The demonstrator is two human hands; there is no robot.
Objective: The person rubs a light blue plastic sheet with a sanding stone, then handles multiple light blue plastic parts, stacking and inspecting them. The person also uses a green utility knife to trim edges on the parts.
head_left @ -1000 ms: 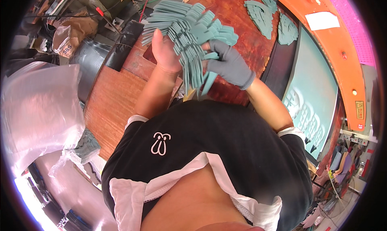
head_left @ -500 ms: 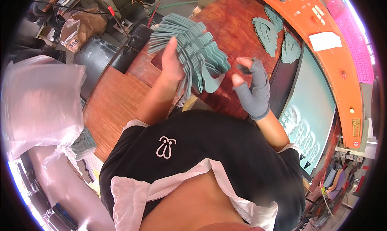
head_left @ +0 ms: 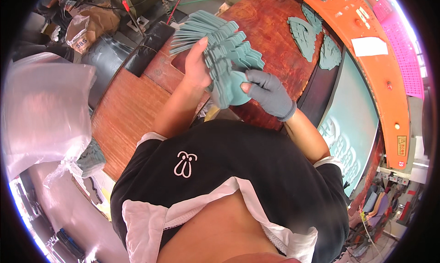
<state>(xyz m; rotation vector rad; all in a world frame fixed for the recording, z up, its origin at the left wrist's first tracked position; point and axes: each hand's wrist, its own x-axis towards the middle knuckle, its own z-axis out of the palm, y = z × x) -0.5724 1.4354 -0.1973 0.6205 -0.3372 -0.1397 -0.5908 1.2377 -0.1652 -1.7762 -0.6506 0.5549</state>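
Stack of thin teal pieces (head_left: 224,49), fanned out above the red-brown table (head_left: 266,22); my bare left hand (head_left: 197,69) grips its left side, while my grey-gloved right hand (head_left: 271,95) pinches a rounded end (head_left: 236,92) at its lower right.

Illumination is bright, with overexposed glare at 2 and 8 o'clock and fisheye distortion bowing peripheral edges.

The right grip (head_left: 271,95), apart 0.5 s ago, again holds the teal stack (head_left: 223,55).
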